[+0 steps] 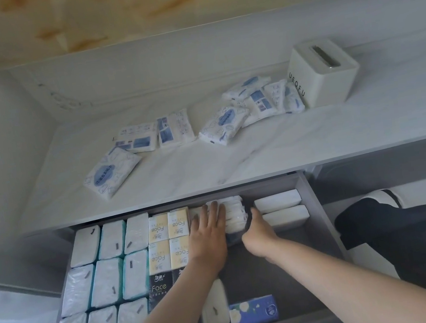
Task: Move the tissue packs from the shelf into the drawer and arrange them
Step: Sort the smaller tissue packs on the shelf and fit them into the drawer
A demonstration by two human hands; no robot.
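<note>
Several white-and-blue tissue packs lie loose on the white shelf [287,144]: one [111,172] at the left front, two [156,135] behind it, and a heap [252,100] further right. Below, the grey drawer [319,217] is pulled out. At its back middle, a row of small white packs [235,213] stands on edge. My left hand [209,231] lies flat against the row's left side. My right hand [257,231] presses against its right side, fingers curled around the packs.
A cream tissue box [323,71] stands on the shelf at the right. The drawer's left half holds large white packs [108,281] and yellow and black "Face" packs [167,241]. Two white packs [280,208] lie at the back right, a blue pack [253,311] at the front. A dark-clothed leg [412,227] is at the right.
</note>
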